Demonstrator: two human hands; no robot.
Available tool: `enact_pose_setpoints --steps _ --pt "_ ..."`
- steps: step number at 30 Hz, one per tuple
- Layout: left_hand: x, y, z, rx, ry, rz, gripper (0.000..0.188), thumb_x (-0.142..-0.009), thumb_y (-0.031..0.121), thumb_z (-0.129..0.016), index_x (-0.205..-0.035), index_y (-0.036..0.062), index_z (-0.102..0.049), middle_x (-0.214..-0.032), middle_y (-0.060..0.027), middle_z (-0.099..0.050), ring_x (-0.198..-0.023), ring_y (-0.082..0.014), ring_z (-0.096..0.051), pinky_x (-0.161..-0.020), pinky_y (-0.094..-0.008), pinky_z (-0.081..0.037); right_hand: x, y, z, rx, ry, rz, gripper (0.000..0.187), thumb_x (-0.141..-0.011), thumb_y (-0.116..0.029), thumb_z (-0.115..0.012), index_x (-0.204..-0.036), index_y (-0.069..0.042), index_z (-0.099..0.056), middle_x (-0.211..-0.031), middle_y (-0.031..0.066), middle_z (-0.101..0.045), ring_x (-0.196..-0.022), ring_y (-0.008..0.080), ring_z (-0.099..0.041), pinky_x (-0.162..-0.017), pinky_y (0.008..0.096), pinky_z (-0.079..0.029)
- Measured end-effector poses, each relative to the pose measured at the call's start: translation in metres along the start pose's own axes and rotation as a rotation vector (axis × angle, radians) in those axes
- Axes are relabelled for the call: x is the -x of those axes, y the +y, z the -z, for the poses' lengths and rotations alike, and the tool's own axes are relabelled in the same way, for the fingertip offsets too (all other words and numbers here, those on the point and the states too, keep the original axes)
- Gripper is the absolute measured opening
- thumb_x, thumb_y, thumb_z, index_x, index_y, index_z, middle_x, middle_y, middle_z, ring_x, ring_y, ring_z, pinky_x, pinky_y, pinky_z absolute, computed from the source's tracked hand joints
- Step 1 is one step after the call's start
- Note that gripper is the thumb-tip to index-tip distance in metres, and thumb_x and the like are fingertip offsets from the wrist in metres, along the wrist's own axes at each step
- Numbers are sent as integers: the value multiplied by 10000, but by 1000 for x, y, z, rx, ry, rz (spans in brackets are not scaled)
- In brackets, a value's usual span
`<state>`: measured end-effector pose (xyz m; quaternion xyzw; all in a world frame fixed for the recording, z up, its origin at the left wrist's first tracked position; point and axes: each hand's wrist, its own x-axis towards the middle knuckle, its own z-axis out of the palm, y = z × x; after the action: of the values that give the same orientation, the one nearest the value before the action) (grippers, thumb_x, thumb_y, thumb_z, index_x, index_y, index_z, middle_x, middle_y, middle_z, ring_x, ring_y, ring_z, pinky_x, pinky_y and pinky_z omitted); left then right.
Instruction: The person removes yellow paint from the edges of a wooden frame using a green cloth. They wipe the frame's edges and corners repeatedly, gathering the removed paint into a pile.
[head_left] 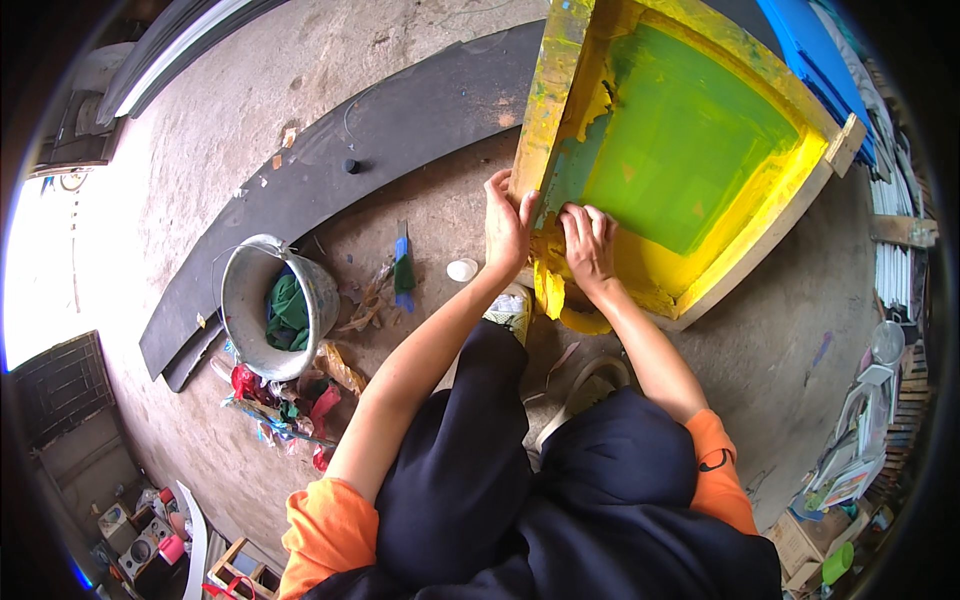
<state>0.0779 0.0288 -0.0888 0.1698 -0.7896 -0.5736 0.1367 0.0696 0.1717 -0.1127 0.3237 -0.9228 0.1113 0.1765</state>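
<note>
Beyond the person's knees, at upper right, is a wooden frame [548, 90] with green mesh [690, 140] and yellow-smeared inner edges. Left hand [508, 228] clasps its near left corner. Right hand [590, 245] has bent fingers inside that corner; whether they pinch anything cannot be told. Yellow strip [550, 290] hangs below. Farther left, bucket [240, 305] on floor [780, 330] contains green cloth [288, 315].

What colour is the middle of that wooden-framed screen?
Yellowish green in the middle of the wooden-framed screen; the head view shows it best.
</note>
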Motion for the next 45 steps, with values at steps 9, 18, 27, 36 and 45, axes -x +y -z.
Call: enact_pose_setpoints --steps 9,18,27,36,45 --pt "-1 -2 2 29 -25 4 437 -859 185 -562 -1183 23 -317 -1027 -191 -533 -851 -268 -555 -775 -362 -444 -10 -13 12 -46 -89 -130 205 -762 -84 -510 -965 -60 -521 -983 70 -545 -968 249 -471 -757 396 -374" --pt "-1 0 2 22 -32 -5 426 -864 191 -553 -1173 14 -319 -1030 -192 -531 -888 -279 -554 -797 -364 -439 3 -36 18 -171 -80 -438 302 -768 -93 -583 -1063 -82 -519 -979 68 -519 -952 261 -449 -762 443 -343" --pt "0 5 5 37 -70 81 430 -861 173 -557 -1181 16 -315 -1034 -190 -537 -892 -277 -556 -791 -368 -443 -16 -22 11 -104 -29 -261 189 -758 -80 -533 -938 -94 -589 -986 44 -501 -1016 235 -434 -798 442 -347" --pt "-2 5 6 12 -72 71 438 -860 173 -556 -1185 9 -312 -1032 -192 -539 -880 -272 -559 -791 -361 -445 -12 -14 2 -44 -8 -216 198 -779 -104 -539 -975 -94 -564 -1009 58 -486 -990 232 -445 -829 448 -344" --pt "-1 3 6 62 -79 43 442 -862 182 -557 -1186 9 -311 -1034 -196 -534 -894 -273 -555 -796 -361 -444 -7 -14 3 -2 -60 -210 207 -776 -92 -518 -979 -95 -561 -1012 54 -484 -1001 225 -444 -820 451 -357"
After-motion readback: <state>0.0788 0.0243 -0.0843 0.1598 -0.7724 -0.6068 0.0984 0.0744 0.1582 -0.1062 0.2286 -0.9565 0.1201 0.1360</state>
